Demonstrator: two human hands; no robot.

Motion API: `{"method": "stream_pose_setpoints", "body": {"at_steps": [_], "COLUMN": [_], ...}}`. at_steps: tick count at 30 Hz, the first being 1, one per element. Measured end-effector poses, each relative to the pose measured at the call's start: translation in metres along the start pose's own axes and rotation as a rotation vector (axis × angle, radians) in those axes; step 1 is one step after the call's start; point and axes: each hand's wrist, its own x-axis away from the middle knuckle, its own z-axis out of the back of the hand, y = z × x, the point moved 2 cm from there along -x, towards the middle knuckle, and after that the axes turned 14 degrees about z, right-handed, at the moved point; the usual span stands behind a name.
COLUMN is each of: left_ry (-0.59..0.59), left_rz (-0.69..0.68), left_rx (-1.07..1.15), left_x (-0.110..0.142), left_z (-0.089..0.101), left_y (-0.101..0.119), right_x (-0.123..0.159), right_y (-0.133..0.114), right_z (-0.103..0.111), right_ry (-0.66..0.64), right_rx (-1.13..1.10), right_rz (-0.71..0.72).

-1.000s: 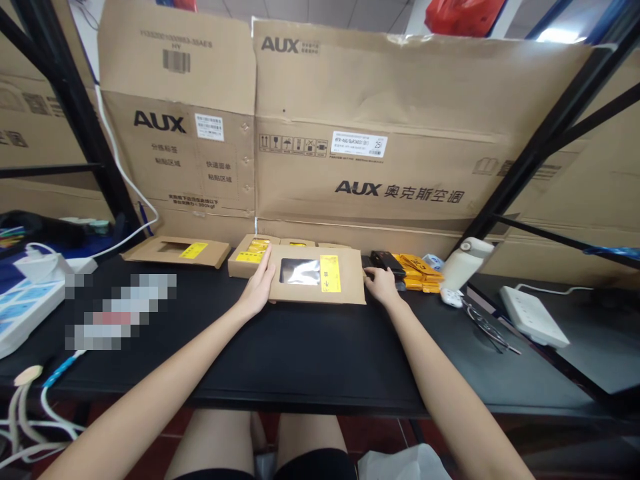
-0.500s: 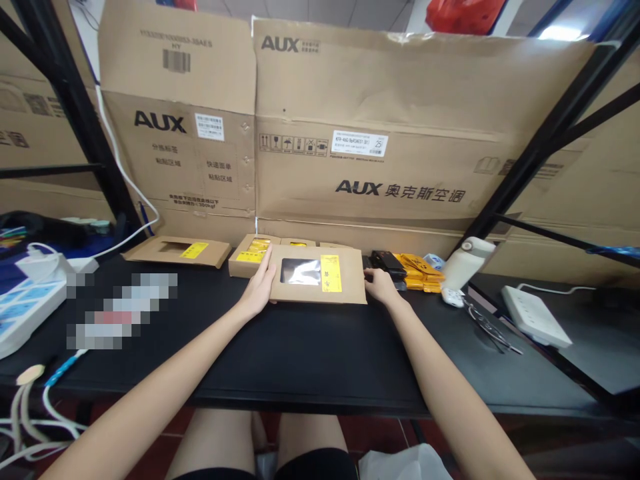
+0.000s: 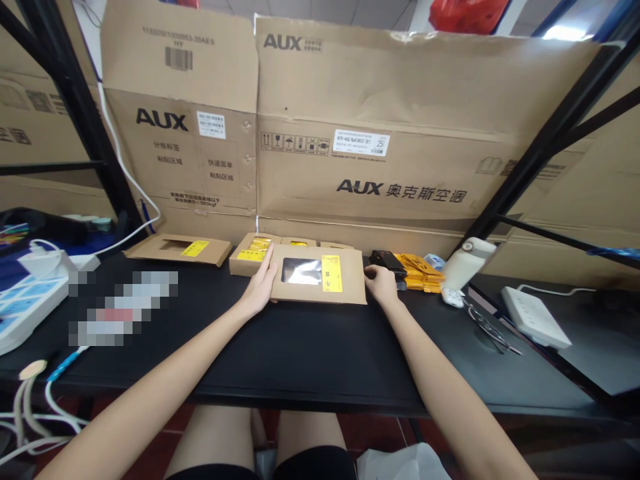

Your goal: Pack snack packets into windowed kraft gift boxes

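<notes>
A brown cardboard box (image 3: 350,277) with a clear window and a yellow label stands tilted on the black table, its front towards me. My left hand (image 3: 260,283) is closed round its left end, thumb along the top edge. At the right end, my right hand (image 3: 381,285) has its fingers curled in against the side edge; the fingertips are partly hidden. Behind the held box is a row of similar boxes (image 3: 243,267), one showing gold packets through its window. Just beyond my right hand lie black packets (image 3: 389,263) and orange packets (image 3: 420,270).
Another windowed box (image 3: 213,257) lies flat at the left. On the right are a white bottle (image 3: 470,263), a small white case (image 3: 453,297), glasses (image 3: 493,330) and a white power strip (image 3: 537,317). Large AUX cardboard (image 3: 400,87) walls the back; another power strip (image 3: 35,303) sits left.
The two hands and the box keep almost the same place. Only a slight shift of the camera shows.
</notes>
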Motion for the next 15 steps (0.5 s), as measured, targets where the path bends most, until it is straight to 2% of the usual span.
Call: {"method": "stream_pose_setpoints", "body": {"at_steps": [9, 15], "left_ry": [0.003, 0.006], "left_rz": [0.000, 0.003], "left_rx": [-0.006, 0.001], "left_x": [-0.0002, 0.0000], "left_z": [0.0001, 0.0002], "left_y": [0.0000, 0.0011], "right_x": [0.0015, 0.0037], "right_y": [-0.0008, -0.0028], "right_z": [0.0009, 0.0081], "right_ry": [0.102, 0.242], "right_rx": [-0.016, 0.092], "right_rz": [-0.028, -0.028]}}
